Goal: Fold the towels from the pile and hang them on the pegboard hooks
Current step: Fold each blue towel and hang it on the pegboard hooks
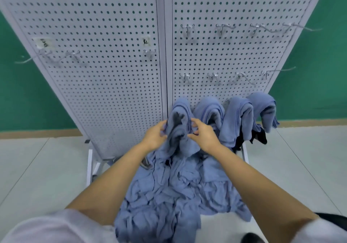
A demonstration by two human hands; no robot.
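A folded blue towel [180,111] hangs over a low hook on the right pegboard panel [234,51]. My left hand [155,136] grips its left side and my right hand [203,134] pinches its right side with curled fingers. Three more folded blue towels hang on the same low row to the right: one [209,109], another [238,120] and the last [262,107]. The pile of loose blue towels [174,192] lies below my forearms on the floor stand.
The left pegboard panel [93,73] carries a few bare hooks [71,56] and paper labels. Two rows of bare hooks [223,28] sit higher on the right panel. Green wall [319,73] behind, pale floor [37,167] on both sides, white stand legs [90,165].
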